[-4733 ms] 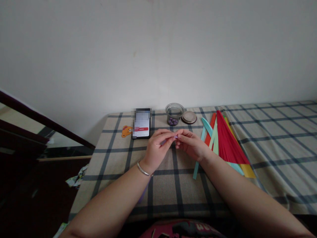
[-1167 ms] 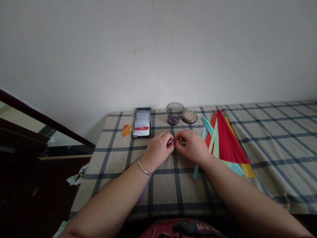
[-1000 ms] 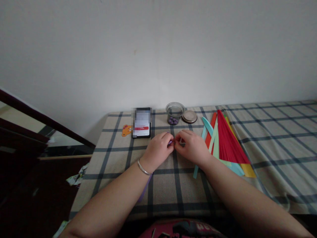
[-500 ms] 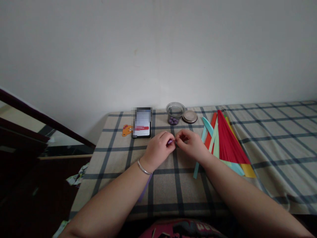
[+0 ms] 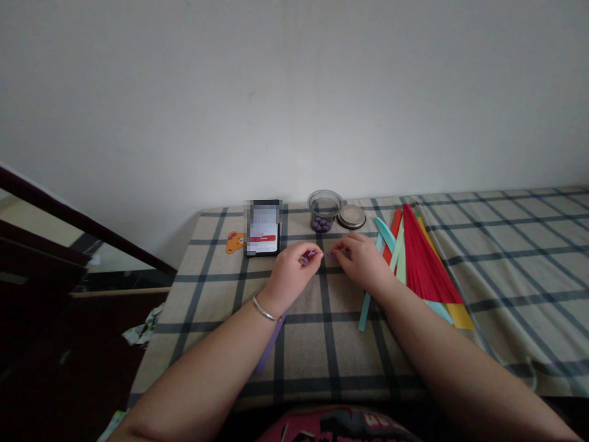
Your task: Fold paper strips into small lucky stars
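My left hand [image 5: 297,270] is closed in a pinch, with a bit of purple paper showing between thumb and fingers. Just across a small gap, my right hand [image 5: 361,261] also pinches something small and purple, apparently a piece of paper. Partly under my left forearm lies a purple paper strip [image 5: 271,350]; whether it joins the paper in my fingers is hidden. Beyond the hands stands a clear plastic cup [image 5: 326,202] holding several small purple folded pieces [image 5: 321,225]. Its round lid [image 5: 352,216] lies beside it on the right.
A fan of red paper strips [image 5: 427,264], with yellow, green and blue ones, lies right of my right forearm. A phone [image 5: 264,230] and an orange bear cutout [image 5: 234,242] are at the back left. The checked cloth [image 5: 207,331] covers the table against the wall.
My hands have moved slightly apart; earlier their fingertips met. Purple now shows at my right fingertips, separate from the paper in my left hand.
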Available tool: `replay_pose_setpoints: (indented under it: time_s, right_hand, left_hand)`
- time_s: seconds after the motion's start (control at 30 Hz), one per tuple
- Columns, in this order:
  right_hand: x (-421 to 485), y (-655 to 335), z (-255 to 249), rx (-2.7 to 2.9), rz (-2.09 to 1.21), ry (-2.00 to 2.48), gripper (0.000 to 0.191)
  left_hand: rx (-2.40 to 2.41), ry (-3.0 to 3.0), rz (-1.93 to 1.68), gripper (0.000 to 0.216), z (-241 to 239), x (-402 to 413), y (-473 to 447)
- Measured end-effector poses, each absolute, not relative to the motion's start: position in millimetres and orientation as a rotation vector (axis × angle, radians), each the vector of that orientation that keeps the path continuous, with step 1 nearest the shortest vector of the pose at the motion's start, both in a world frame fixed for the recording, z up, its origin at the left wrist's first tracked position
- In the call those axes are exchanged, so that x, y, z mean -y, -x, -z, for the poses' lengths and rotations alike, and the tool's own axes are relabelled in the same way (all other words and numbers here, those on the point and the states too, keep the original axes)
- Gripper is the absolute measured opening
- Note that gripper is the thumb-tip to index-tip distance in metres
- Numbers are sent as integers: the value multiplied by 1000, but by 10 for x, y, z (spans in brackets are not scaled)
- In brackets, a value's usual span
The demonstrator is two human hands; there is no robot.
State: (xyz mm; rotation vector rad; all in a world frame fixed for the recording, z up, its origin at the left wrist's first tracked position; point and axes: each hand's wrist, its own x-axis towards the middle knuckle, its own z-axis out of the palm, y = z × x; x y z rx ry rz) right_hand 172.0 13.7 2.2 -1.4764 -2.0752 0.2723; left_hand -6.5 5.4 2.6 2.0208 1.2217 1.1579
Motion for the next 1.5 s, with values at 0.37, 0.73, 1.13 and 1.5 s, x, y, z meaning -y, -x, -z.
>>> replay_pose_setpoints:
  time_s: [0.37,0.73,1.13,1.5]
  right_hand:
    - [-119,-1699,-73,1915,-397,1402,16]
    - [-77,-1563,-45,1549,-1225,1161,21]
    - [-97,-1577,-43,1544,-1253,1168,23]
    - [-60,-1556,-69,1484,-1116,1188,19]
  left_hand:
    - [-1155,-1994,-1181,7,-13,-77,70]
    - [-1183,-2096,-1188,21,-33,-16,59]
    - [-1167,-2241,-1130,12,-37,2,74]
    - [-1122,-2212,-1202,17,-48,-1,52]
